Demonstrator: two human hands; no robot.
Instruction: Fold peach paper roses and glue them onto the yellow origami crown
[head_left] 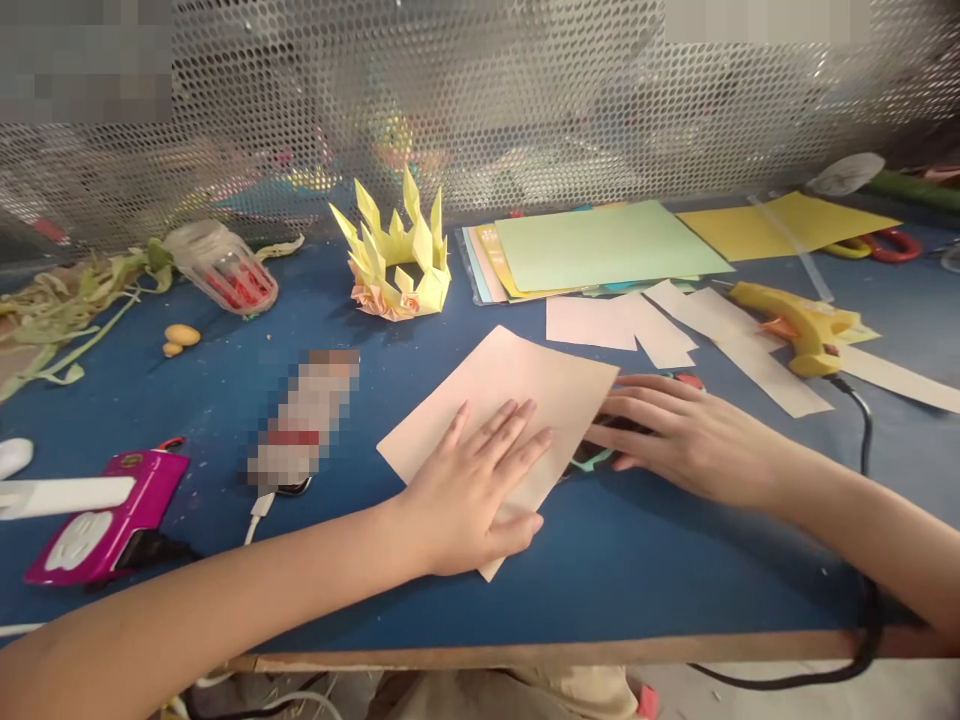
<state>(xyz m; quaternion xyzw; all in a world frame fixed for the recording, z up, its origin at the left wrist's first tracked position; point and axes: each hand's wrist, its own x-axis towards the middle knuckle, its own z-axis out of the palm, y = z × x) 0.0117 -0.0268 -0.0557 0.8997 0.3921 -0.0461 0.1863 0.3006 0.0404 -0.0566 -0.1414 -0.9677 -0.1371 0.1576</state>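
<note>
A square of pale pink paper [517, 370] lies turned cornerwise on the blue table. My left hand [476, 480] rests flat on it with the fingers spread. At the paper's right edge is my right hand [686, 435], its fingers stretched out and apart over a dark object with a teal edge [596, 460]. The hand and paper hide much of that object, and I cannot tell its kind. Beyond the paper stands a yellow folded-paper crown [424, 275] with small pink paper roses along its front. Cut pale pink paper pieces [592, 320] lie beyond my right hand.
A yellow glue gun [806, 320] lies at right, its black cord [866, 430] running over the table's front edge. Coloured paper sheets [607, 245] are stacked at the back. Leftward are a jar with red bits [225, 275], a blurred-out phone [304, 420] and a magenta device [112, 520].
</note>
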